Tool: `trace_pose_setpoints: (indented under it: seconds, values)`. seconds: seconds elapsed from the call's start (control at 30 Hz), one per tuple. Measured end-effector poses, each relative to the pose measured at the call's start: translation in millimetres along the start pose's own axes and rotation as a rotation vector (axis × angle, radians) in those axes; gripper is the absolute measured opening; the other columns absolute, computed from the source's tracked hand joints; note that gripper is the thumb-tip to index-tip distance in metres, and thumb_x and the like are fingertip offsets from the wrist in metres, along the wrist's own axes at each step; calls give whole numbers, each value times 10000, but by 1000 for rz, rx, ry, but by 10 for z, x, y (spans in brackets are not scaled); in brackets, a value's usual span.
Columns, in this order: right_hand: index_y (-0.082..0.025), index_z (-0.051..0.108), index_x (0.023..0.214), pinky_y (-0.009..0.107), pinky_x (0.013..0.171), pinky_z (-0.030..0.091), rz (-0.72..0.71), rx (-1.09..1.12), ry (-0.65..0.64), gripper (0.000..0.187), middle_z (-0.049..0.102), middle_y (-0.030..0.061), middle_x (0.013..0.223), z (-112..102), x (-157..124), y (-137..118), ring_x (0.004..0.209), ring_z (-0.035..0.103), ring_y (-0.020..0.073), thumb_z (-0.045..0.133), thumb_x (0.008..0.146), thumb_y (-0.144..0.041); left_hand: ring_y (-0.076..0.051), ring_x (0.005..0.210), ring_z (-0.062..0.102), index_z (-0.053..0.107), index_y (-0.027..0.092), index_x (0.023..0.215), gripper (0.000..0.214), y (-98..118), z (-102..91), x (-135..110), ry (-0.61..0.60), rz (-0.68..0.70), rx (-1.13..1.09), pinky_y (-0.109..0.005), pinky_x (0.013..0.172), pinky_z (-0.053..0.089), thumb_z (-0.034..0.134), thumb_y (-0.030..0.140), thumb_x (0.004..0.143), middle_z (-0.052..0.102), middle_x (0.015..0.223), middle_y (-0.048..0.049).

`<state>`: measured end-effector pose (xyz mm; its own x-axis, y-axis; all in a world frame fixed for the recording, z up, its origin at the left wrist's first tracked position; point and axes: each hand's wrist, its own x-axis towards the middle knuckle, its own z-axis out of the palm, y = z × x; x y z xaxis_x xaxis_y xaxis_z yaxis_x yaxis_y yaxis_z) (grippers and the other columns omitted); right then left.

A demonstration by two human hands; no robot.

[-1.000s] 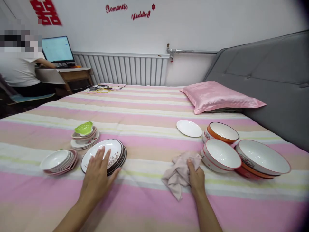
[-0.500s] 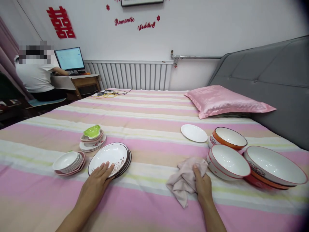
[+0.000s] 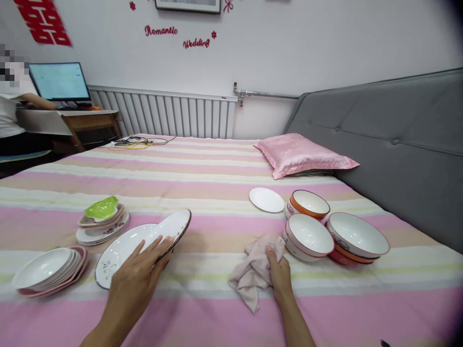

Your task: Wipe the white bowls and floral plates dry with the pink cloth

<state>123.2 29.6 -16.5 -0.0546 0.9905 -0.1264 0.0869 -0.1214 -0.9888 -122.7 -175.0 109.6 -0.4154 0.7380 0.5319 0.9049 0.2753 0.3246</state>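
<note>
My left hand (image 3: pixel 142 267) grips the near edge of a white plate (image 3: pixel 178 222) with a dark rim, tilted up off the stack. Beneath it, another dark-rimmed plate (image 3: pixel 117 250) with a small printed pattern lies on the bed, partly covered by my hand. My right hand (image 3: pixel 280 274) is closed on a crumpled pale pink cloth (image 3: pixel 253 267) resting on the striped sheet. Just right of the cloth stands a white bowl (image 3: pixel 311 233) with a red rim. Behind the cloth lies a plain white plate (image 3: pixel 266 199).
On the left are a stack of small white dishes (image 3: pixel 45 267) and a stack topped by a green leaf-shaped dish (image 3: pixel 102 208). To the right sit an orange-banded bowl (image 3: pixel 309 202) and a large bowl (image 3: pixel 358 233). A pink pillow (image 3: pixel 302 152) lies farther back; a person (image 3: pixel 10 113) sits far left.
My left hand has lifted and tilted the top plate from the dark-rimmed stack. The view has turned to the right. My right hand still holds the cloth.
</note>
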Motion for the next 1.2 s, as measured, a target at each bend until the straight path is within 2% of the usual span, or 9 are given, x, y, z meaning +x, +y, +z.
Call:
trace_pose_setpoints:
  seconds: [0.13, 0.27, 0.5, 0.7, 0.8, 0.9, 1.07, 1.13, 1.2]
  values:
    - [-77, 687, 934, 300, 741, 474, -7, 45, -14, 556, 717, 115, 904, 8, -1, -35, 906, 639, 272, 574, 717, -576, -226, 717, 647, 695, 194, 985, 408, 606, 171, 407, -88, -428, -586, -265, 609, 475, 555, 509, 766, 715, 765, -23]
    - [-73, 682, 942, 303, 736, 482, -1, 77, -35, 550, 717, 108, 887, 22, -2, -53, 879, 643, 268, 587, 713, -564, -222, 817, 637, 656, 133, 1051, 492, 856, 712, 639, -148, -724, -1382, -268, 696, 486, 698, 439, 668, 712, 837, -55]
    - [-67, 683, 936, 331, 767, 491, -25, 110, -91, 504, 712, 117, 878, 95, 10, -111, 888, 634, 279, 623, 706, -511, -203, 911, 650, 592, 115, 1100, 340, 606, 1543, 565, -91, -967, -1584, -329, 845, 489, 580, 300, 815, 702, 973, -119]
    - [-87, 673, 919, 342, 713, 514, 101, 139, 64, 473, 714, 114, 891, 254, 78, -158, 841, 648, 283, 707, 625, -455, -204, 959, 642, 580, 140, 1124, 370, 374, 1734, 643, -148, -1078, -1690, -331, 878, 487, 586, 344, 816, 691, 1026, -114]
    - [-94, 663, 900, 327, 653, 513, 95, 42, 178, 453, 712, 108, 841, 330, 199, -408, 803, 650, 282, 689, 639, -463, -209, 992, 628, 579, 158, 1150, 414, 322, 1764, 677, -197, -1121, -1722, -324, 887, 481, 602, 380, 801, 684, 1056, -102]
    - [-116, 659, 894, 306, 663, 490, -204, -159, 290, 389, 700, 106, 876, 422, 364, -870, 824, 634, 264, 651, 692, -449, -211, 1018, 614, 575, 173, 1175, 461, 285, 1770, 687, -221, -1123, -1729, -318, 900, 468, 614, 415, 785, 683, 1061, -88]
    - [-137, 622, 828, 348, 694, 451, -717, -549, 690, 294, 633, 87, 780, 711, 508, -1392, 738, 586, 232, 591, 767, -423, -216, 1039, 599, 546, 183, 1219, 560, 251, 1778, 676, -302, -1098, -1707, -318, 903, 456, 616, 487, 754, 689, 1050, -79]
    - [-142, 607, 859, 356, 698, 455, -785, -598, 558, 275, 610, 88, 801, 878, 463, -1342, 749, 572, 228, 560, 802, -406, -222, 1027, 606, 547, 175, 1218, 579, 258, 1780, 668, -333, -1082, -1686, -323, 895, 458, 622, 497, 742, 693, 1039, -84]
    - [-163, 600, 991, 371, 762, 463, -797, -585, 268, 273, 614, 107, 941, 1050, 367, -1189, 882, 573, 241, 524, 837, -375, -232, 1023, 609, 558, 160, 1202, 574, 282, 1775, 659, -354, -1054, -1683, -333, 894, 456, 624, 494, 740, 692, 1041, -97]
